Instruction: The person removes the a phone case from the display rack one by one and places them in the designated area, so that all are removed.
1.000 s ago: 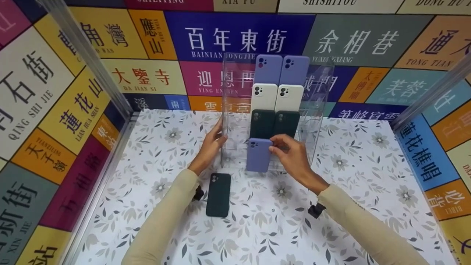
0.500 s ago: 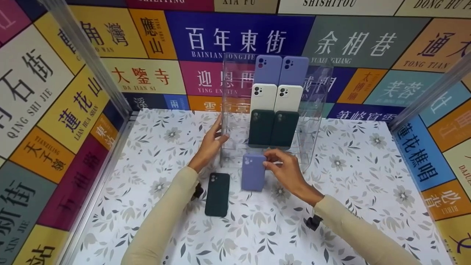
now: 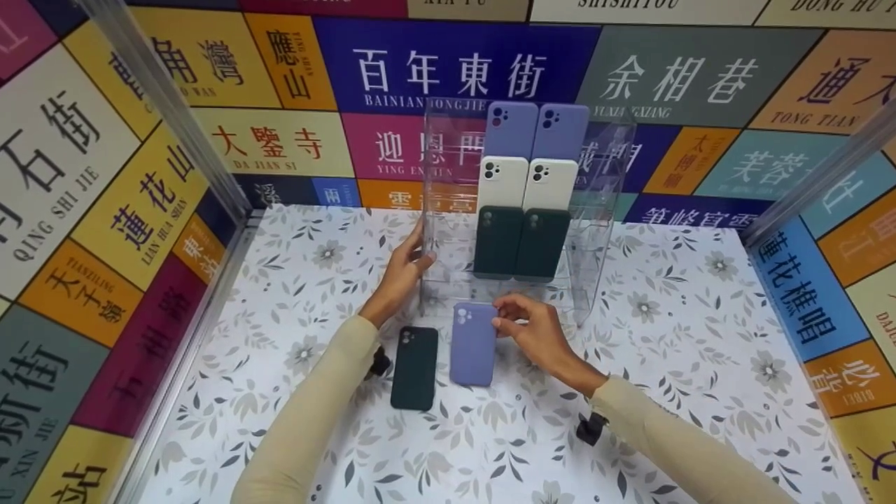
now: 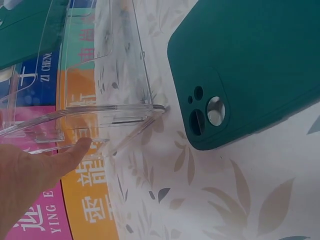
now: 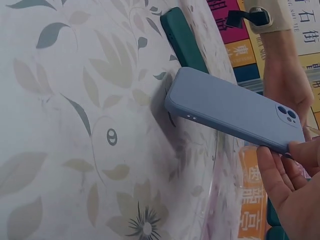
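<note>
My right hand [image 3: 535, 332] pinches a purple phone case [image 3: 472, 346] between thumb and fingers at its upper right edge. In the right wrist view that phone case [image 5: 225, 105] slants over the floral cloth, its lower end close over the surface. My left hand [image 3: 402, 269] rests against the left side of a clear tiered display stand [image 3: 448, 280], fingers extended along the panel and thumb by its front edge. A dark green phone case [image 3: 414, 367] lies flat on the table, left of the purple one; its camera cutouts show in the left wrist view.
On the stand's tiers lean phone cases in pairs: purple ones [image 3: 511, 129] on top, white ones [image 3: 502, 183] in the middle, dark green ones [image 3: 498, 245] lowest. Walls with coloured signs [image 3: 448, 70] enclose the floral tablecloth [image 3: 700, 392] at the back and sides.
My right hand has drawn the purple phone case down and slightly left, away from the stand's front, toward the green case on the table. My left hand has stayed at the stand.
</note>
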`<state>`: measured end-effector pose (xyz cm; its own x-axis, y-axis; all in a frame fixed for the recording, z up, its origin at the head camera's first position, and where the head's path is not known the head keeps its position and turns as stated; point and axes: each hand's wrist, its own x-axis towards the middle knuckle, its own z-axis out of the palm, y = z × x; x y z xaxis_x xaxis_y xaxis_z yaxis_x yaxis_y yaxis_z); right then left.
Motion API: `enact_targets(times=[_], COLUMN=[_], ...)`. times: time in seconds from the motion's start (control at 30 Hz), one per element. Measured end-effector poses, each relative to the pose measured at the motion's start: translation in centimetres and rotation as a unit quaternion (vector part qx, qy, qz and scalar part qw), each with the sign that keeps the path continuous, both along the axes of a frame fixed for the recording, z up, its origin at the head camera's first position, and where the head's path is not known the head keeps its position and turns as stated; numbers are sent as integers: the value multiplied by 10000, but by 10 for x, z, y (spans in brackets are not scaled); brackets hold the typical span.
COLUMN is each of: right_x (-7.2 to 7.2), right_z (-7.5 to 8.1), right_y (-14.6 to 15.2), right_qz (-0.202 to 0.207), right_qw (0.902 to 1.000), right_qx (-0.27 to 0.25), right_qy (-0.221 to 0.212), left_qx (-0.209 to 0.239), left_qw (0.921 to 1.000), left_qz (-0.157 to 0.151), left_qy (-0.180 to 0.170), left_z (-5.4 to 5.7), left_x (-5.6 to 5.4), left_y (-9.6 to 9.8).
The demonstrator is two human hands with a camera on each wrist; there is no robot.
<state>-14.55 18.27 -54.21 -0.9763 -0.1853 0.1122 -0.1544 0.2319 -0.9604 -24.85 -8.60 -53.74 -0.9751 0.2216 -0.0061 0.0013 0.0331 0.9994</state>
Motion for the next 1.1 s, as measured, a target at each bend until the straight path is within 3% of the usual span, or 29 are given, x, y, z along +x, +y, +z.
enact_targets(times=[0.53,1.1], right_x=[2,-4], right_z=[-21,-59], right_y=[-8,-20], right_qz=[166,55], right_qw=[9978,9905], right_qx=[-119,-384], right_qy=[-635,-1322], left_qx=[4,93], left_qw=[9999,9999], left_qz=[-88,-29], left_qy=[74,105], left_z=[2,-1], left_x=[-2,0], left_y=[-1,0])
